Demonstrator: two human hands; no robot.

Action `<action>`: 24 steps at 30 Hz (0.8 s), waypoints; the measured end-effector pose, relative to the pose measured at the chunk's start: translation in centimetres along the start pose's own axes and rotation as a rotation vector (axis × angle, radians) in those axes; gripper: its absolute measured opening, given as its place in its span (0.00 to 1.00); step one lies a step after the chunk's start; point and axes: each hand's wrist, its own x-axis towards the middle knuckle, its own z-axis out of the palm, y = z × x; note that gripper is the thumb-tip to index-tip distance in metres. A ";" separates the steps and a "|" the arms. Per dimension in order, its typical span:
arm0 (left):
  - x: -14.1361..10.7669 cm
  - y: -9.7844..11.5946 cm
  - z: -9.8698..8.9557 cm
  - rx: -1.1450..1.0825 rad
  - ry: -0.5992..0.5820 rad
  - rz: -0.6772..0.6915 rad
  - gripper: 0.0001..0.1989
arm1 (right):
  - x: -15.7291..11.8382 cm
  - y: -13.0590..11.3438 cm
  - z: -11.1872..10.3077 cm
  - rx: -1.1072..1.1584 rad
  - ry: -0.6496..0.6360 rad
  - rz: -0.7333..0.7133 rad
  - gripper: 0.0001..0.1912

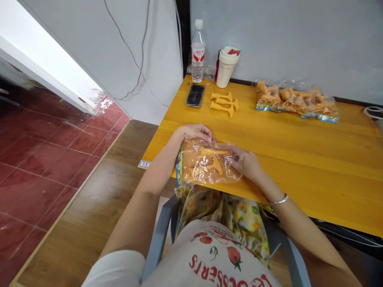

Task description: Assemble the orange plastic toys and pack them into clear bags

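Observation:
A clear plastic bag (194,175) with a colourful edge strip lies at the front edge of the yellow table (287,159). Inside it show orange hammer-shaped pieces (214,165). My left hand (197,132) has curled fingers at the bag's upper edge. At the bag's right end, my right hand (247,162) is closed on the plastic, its fingertips partly hidden by the film. Beyond the bag, three loose orange hammer-shaped pieces (223,103) rest on the table.
Filled bags of orange pieces (295,99) lie along the back right. A phone (195,95), a water bottle (198,54) and a white cup (226,67) stand or lie at the back left. A number label (145,164) marks the left corner.

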 end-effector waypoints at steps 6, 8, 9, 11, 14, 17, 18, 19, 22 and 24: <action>0.2 -0.1 -0.3 -0.002 -0.022 -0.005 0.16 | 0.4 -0.3 -0.5 0.123 -0.057 -0.002 0.18; 0.3 -0.2 -0.5 -0.003 -0.033 -0.002 0.16 | 0.3 -0.2 -0.4 0.144 -0.052 -0.084 0.16; 0.3 -0.3 -0.5 0.000 -0.032 0.000 0.17 | 0.2 -0.1 -0.4 0.171 -0.055 -0.142 0.16; 0.4 -0.3 -0.5 0.008 -0.021 0.009 0.17 | 0.4 -0.2 -0.2 0.259 -0.069 -0.236 0.16; 0.4 -0.3 -0.5 0.001 -0.009 0.006 0.18 | 0.9 -0.7 0.3 0.405 -0.037 -0.226 0.19; 0.3 -0.3 -0.4 -0.020 -0.011 -0.005 0.19 | 1.6 -1.2 1.0 0.568 0.001 -0.105 0.20; 0.3 -0.3 -0.4 -0.022 -0.019 -0.009 0.19 | 1.7 -1.3 1.2 0.631 0.001 -0.069 0.20; 0.4 -0.3 -0.4 -0.022 -0.026 -0.010 0.19 | 1.8 -1.4 1.4 0.700 -0.010 -0.044 0.21; 0.4 -0.4 -0.5 -0.033 -0.027 -0.010 0.18 | 1.9 -0.9 1.0 0.865 -0.092 -0.021 0.23; 0.4 -0.5 -0.5 -0.054 -0.020 0.000 0.18 | 1.9 0.2 0.1 0.866 -0.152 -0.018 0.22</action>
